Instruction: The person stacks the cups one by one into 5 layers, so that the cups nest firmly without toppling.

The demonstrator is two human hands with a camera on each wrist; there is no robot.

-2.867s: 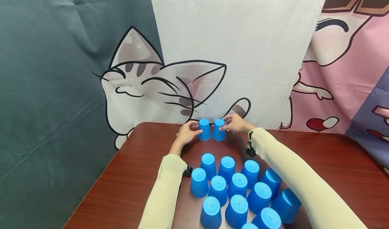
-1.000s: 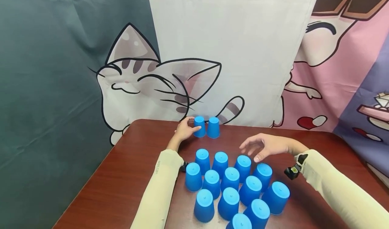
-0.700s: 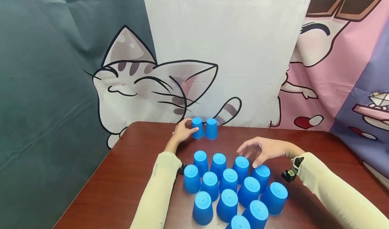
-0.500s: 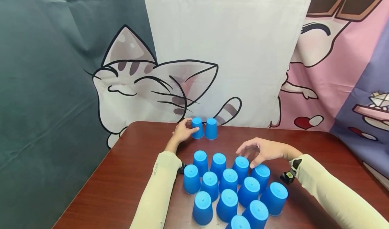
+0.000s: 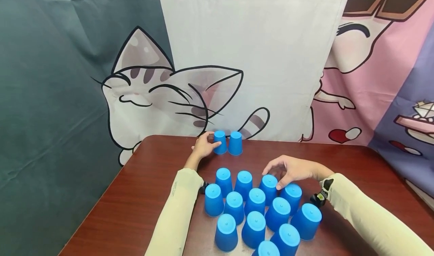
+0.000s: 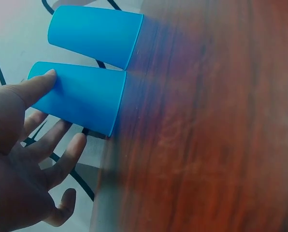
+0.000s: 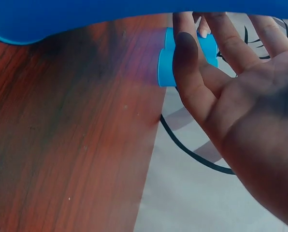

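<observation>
Gripping far cup (image 5: 222,140) with your left hand (image 5: 204,146), your right hand (image 5: 292,168) spread loosely around a nearer cup (image 5: 268,188).

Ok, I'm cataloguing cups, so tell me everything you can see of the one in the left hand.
The cup is plain blue and smooth, plastic by its look, tapering from a wide rim to a narrower flat base. It stands upside down near the far edge of the table, just left of a second cup; whether they touch is hard to tell. The left hand holds it, thumb on its side. Its inside is hidden.
</observation>
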